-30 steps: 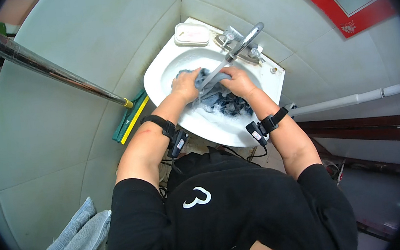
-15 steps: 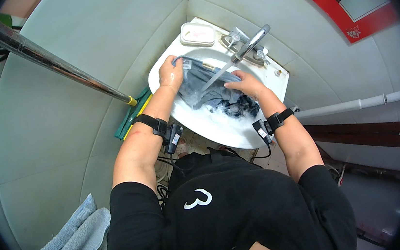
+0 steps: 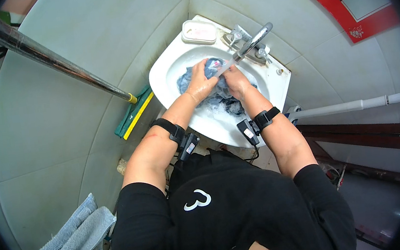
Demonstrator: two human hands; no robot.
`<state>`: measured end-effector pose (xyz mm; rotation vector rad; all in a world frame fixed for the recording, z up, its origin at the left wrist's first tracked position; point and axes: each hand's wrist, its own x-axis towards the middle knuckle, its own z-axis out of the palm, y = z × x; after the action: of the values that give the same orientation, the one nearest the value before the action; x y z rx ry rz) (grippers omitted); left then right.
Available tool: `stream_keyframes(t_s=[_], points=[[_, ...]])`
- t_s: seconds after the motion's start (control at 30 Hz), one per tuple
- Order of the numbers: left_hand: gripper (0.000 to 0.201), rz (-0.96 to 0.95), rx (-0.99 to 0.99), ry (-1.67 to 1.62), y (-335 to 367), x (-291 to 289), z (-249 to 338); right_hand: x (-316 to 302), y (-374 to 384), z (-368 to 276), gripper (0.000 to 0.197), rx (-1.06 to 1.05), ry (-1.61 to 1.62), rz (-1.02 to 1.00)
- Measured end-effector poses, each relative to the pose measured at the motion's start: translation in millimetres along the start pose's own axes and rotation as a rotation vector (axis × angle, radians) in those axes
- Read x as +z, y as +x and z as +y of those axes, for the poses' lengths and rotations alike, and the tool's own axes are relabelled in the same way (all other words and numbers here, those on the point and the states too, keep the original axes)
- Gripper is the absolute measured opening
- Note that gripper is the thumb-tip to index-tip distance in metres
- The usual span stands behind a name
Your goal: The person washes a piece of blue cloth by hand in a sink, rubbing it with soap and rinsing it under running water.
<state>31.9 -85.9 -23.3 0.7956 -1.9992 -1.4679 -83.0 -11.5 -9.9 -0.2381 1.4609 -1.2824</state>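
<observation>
A wet blue-grey garment (image 3: 184, 81) lies bunched in the white washbasin (image 3: 160, 83), with darker cloth and suds at its near right. My left hand (image 3: 199, 82) is closed on the bunched cloth, thumb pointing right. Close beside it, my right hand (image 3: 237, 81) grips the same garment, its fingertips partly hidden. From the chrome faucet (image 3: 253, 42) a stream of water runs down between my hands onto the cloth. A small patch with pink and white shows on the cloth under the stream.
A white soap dish (image 3: 199, 31) rests on the basin's back left corner. A green and yellow squeegee (image 3: 135, 113) leans on the left wall. Grey-blue towels (image 3: 73, 238) hang at lower left. A white pipe (image 3: 349, 107) and a red-framed mirror (image 3: 370, 24) are on the right.
My hands have come together from the garment's two sides. The cloth, held spread out before, is now bunched beneath them. My left hand moved right and nearer, my right hand slightly left.
</observation>
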Motion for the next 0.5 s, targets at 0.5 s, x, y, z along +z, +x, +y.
stream_keyframes(t_s=[0.5], points=[[0.101, -0.235, -0.105, -0.137, -12.3, 10.6, -1.5, 28.8, -17.6, -3.5, 0.026, -0.174, 0.005, 0.153]])
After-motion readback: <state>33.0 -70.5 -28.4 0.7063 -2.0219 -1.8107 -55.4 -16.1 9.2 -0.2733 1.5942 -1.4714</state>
